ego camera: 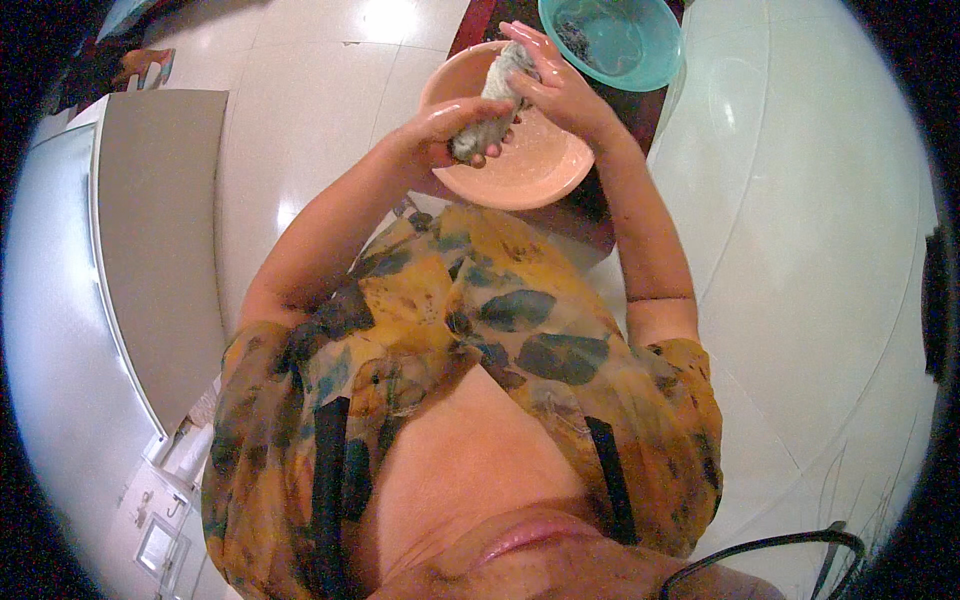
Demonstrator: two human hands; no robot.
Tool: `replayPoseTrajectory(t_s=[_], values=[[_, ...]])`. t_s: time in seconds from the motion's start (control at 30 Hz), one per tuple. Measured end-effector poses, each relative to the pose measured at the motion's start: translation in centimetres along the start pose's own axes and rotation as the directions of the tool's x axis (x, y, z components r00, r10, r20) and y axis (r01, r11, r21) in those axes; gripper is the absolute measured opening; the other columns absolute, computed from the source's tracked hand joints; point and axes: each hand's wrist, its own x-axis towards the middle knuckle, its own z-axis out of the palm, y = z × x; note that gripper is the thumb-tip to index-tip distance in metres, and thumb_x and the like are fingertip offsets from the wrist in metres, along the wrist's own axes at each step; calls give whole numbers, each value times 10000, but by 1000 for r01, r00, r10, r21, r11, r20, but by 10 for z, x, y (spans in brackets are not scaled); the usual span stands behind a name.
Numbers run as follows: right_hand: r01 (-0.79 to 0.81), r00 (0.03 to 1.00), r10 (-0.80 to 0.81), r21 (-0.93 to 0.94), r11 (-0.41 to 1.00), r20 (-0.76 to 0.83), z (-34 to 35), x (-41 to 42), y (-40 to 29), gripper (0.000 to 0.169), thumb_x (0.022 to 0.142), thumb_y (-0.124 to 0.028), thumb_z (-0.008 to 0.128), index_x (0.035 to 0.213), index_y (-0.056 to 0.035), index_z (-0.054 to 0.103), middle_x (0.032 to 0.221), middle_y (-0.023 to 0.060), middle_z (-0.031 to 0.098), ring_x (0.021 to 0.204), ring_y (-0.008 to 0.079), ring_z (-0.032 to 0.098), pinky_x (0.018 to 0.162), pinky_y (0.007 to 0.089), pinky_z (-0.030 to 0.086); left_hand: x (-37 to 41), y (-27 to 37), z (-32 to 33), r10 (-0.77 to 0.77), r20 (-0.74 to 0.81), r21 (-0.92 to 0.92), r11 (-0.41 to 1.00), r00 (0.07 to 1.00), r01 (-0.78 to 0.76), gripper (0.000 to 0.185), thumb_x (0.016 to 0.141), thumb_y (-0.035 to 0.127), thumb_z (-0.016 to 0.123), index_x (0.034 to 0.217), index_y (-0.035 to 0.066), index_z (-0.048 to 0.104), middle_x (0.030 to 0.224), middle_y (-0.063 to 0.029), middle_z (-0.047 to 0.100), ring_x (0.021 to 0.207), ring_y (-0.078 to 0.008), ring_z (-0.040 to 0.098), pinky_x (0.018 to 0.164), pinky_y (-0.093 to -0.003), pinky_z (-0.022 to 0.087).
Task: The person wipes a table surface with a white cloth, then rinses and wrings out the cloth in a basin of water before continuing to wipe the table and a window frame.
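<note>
A bunched, wet-looking grey-white cloth hangs over a peach-coloured basin, held between my two hands. My left hand wraps its lower end, thumb on top and fingertips curling out from underneath. At the upper end, my right hand grips the cloth with the thumb on the near side and the fingers stretched out along the far side. Both hands glisten with wetness. The part of the cloth inside my palms is hidden.
Beyond my right hand is a teal basin with a dark bunched thing inside. Both basins rest on a dark, red-edged surface. Pale floor tiles lie around it. A panel with a taupe side stands at left.
</note>
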Motion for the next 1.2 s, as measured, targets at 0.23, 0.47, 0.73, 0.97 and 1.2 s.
replayPoseTrajectory(t_s=[0.23,0.47,0.73,0.97,1.2], values=[[302,924,-262,-111,947,278,-32,12,-49,820,652,-78,723,1403,-183,412,1389,134,424,1268,352,409,1043,428,387,-31,19,0,72,411,-211,977,909,18,377,936,362,585,1096,25,533,809,-65,575,573,-101,527,364,-196,381],[606,796,-498,-469,643,345,-62,50,-76,273,718,-181,677,979,-155,600,948,67,595,860,279,591,746,402,528,-62,33,4,122,441,-39,992,889,-117,449,913,395,622,1119,-1,574,910,-84,634,710,-112,608,532,-212,511],[727,686,-525,-462,508,504,-70,70,-102,187,742,-156,648,906,-139,559,1076,70,607,882,255,611,729,379,549,-75,44,24,65,428,67,992,902,-103,332,908,243,628,1129,2,567,969,-117,662,830,-180,671,650,-279,568],[492,855,-261,-540,683,449,-45,45,-73,273,753,-162,668,1014,-123,599,963,80,644,772,317,658,597,418,562,-62,75,10,53,74,793,603,996,-91,406,773,116,669,1167,64,583,1017,-128,680,883,-210,684,688,-353,559],[33,942,35,-197,980,333,-21,33,-47,346,755,-85,692,1090,-88,605,795,134,670,674,285,662,561,387,513,-36,82,18,506,138,982,-180,851,-52,469,722,66,702,1169,57,559,938,-171,690,891,-336,684,726,-418,556]])
